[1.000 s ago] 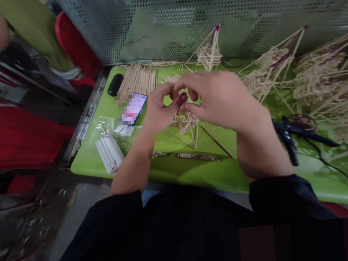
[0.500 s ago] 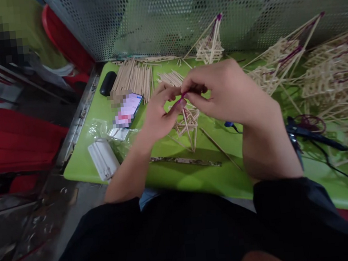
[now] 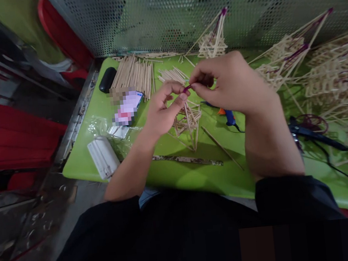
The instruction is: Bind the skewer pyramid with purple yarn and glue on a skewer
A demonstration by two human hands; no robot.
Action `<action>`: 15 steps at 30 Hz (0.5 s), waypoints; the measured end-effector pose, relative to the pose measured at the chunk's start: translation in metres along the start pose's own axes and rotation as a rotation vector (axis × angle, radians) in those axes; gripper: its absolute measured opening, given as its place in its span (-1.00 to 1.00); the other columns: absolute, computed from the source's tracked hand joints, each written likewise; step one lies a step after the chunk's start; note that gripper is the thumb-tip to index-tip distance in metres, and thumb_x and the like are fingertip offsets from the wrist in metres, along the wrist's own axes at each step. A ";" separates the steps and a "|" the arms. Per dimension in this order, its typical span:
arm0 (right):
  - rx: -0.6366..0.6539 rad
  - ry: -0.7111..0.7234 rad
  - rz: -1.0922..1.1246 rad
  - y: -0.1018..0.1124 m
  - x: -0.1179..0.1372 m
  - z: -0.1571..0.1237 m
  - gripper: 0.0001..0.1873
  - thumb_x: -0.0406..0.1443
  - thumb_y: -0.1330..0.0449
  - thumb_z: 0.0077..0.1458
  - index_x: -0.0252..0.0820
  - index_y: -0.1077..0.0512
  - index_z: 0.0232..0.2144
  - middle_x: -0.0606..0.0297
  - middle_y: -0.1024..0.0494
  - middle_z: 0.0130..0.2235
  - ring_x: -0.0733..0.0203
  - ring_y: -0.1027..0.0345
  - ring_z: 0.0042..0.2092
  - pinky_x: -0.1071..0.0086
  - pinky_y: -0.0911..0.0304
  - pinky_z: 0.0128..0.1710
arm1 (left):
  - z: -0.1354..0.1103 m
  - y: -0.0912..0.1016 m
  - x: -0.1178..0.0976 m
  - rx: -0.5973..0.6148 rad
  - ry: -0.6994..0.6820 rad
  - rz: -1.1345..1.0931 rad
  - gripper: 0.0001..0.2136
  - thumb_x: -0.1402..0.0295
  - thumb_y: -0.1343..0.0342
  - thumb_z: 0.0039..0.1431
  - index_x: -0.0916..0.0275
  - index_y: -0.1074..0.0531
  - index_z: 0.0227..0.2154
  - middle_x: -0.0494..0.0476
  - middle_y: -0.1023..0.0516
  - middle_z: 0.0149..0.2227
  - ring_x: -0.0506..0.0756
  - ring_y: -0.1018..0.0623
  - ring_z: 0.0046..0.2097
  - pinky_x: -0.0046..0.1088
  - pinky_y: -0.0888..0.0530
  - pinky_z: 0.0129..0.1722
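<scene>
Nearest are the black cloth sleeves (image 3: 279, 198), and then the smooth green bench (image 3: 191, 180). On it lies a flat, narrow strip with a mottled pattern (image 3: 187, 158), and behind this a thin single stick (image 3: 221, 146). To the left is a white, rounded block (image 3: 103, 157) beside crinkled clear plastic (image 3: 126, 141).

In the middle, under the hands, is an angular frame of slender pale sticks (image 3: 188, 121); its upper tip meets the fingers of the left hand (image 3: 163, 113). These fingers are narrow, pinching a soft purple cord (image 3: 187, 88) at this tip. The right hand (image 3: 226, 80) pinches the cord's other end, also with narrow fingers.

Half a second earlier, the fingertips of both hands were almost together; now a short piece of cord is stretched between them. The blue glue gun (image 3: 230, 118) shows more, with its orange part visible.

Farther lie a phone (image 3: 136, 102), a bundle of straight sticks (image 3: 134, 74) and another pointed frame (image 3: 211, 44) before the perforated metal panel (image 3: 150, 13).
</scene>
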State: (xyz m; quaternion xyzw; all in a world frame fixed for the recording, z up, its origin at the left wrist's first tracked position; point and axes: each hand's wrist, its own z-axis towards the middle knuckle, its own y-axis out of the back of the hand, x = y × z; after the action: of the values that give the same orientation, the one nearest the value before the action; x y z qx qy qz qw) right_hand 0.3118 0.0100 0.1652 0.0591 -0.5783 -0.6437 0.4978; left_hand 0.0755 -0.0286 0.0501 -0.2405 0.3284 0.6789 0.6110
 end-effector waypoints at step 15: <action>0.180 -0.035 0.024 -0.018 0.003 0.000 -0.66 -0.39 -0.22 0.50 -0.02 -0.28 -0.37 0.35 -0.40 -0.41 0.16 -0.17 -0.34 0.13 -0.05 -0.20 | -0.012 -0.021 -0.008 -0.201 0.279 -0.265 -0.61 -0.20 -0.61 0.48 0.01 -0.84 -0.11 0.04 -0.71 -0.25 0.09 -0.69 -0.19 -0.35 -0.71 -0.11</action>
State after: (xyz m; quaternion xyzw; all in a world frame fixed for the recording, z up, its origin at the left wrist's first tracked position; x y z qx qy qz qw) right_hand 0.2996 0.0049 0.1524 0.0852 -0.6430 -0.5839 0.4882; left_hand 0.0960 -0.0424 0.0450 -0.4328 0.3059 0.5822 0.6166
